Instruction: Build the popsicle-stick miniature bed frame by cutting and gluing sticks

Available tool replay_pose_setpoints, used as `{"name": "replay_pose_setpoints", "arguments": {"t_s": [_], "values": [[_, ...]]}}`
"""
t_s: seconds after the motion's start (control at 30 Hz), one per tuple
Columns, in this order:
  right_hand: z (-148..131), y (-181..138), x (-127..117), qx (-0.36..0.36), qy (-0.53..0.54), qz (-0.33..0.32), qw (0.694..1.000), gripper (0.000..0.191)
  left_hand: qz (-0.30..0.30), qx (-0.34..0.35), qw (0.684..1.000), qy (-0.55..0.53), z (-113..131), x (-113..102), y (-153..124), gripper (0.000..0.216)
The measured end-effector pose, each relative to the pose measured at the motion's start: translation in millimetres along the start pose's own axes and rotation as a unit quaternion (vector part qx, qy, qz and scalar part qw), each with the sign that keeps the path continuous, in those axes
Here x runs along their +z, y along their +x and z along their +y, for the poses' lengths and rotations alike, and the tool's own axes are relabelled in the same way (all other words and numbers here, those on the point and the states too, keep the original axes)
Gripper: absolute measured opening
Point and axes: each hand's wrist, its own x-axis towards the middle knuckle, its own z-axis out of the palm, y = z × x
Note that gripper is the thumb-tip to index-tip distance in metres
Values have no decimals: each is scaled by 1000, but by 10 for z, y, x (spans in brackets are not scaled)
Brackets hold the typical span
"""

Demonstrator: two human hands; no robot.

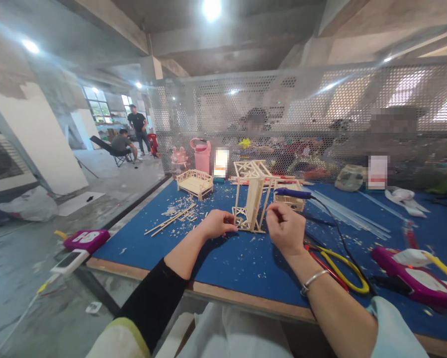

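A tall wooden stick model tower [253, 195] stands upright on the blue table mat [238, 258]. My left hand [216, 223] rests on the mat at the tower's base, fingers curled and pinching its lower left frame. My right hand [285, 227] is closed around a blue-tipped glue gun [292, 193], whose nozzle points left at the tower's right side. A black cord [338, 233] runs from the gun toward the right. A silver bracelet sits on my right wrist.
A small wooden bench model [195, 183] and loose sticks [171, 220] lie at the left. Yellow-handled pliers [342, 271], pink devices [413, 278] and clear glue sticks [350, 211] sit right. Behind a mesh screen [320, 114] other people sit; two more are far left.
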Motion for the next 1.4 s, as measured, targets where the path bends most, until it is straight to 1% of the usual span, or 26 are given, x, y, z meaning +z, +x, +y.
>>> {"name": "replay_pose_setpoints", "arguments": {"t_s": [0.03,0.07,0.1,0.17,0.23,0.27,0.33,0.43,0.53,0.67,0.73,0.8,0.9,0.97,1.0,1.13,1.2,1.27,1.33,1.4], "values": [[12,14,2,20,13,23,999,16,-1,-5,1000,6,-5,11,5,27],[24,30,14,42,23,29,998,19,3,-6,1000,16,-7,20,10,25],[36,47,35,65,35,17,997,26,12,-3,999,31,-6,24,16,24],[65,77,95,112,74,-39,990,35,37,13,997,70,10,12,22,23],[98,99,160,154,140,-95,973,36,67,31,992,103,40,-24,18,21],[110,106,187,173,182,-113,961,36,84,37,990,110,57,-46,12,21],[118,114,226,218,273,-123,929,36,126,49,985,105,89,-92,-3,21],[71,118,251,303,391,-110,862,34,195,85,975,65,119,-135,-24,23],[-15,121,251,371,463,-95,799,23,254,128,958,23,127,-140,-34,24],[-92,118,238,427,524,-76,733,10,334,142,931,-44,97,-129,-12,30],[-110,109,239,449,539,-78,708,7,346,143,925,-63,59,-125,17,32],[-122,96,248,467,546,-85,690,6,331,137,928,-105,19,-120,49,34],[-137,68,266,474,549,-104,680,5,292,122,926,-206,-12,-126,77,41],[-146,45,276,474,540,-135,683,3,275,124,924,-236,-7,-147,79,43],[-151,32,281,477,527,-158,686,5,273,129,924,-237,-2,-164,77,43],[-170,-24,305,482,441,-280,703,26,276,149,926,-212,-13,-247,86,36],[-173,-49,317,460,405,-338,715,30,270,150,928,-206,-45,-284,99,32],[-171,-69,322,422,383,-390,723,29,267,146,932,-198,-84,-313,110,28],[-164,-87,315,381,374,-441,722,25,270,141,934,-185,-115,-333,114,25],[-157,-100,297,342,372,-488,711,24,273,139,936,-173,-129,-340,109,24]]}}
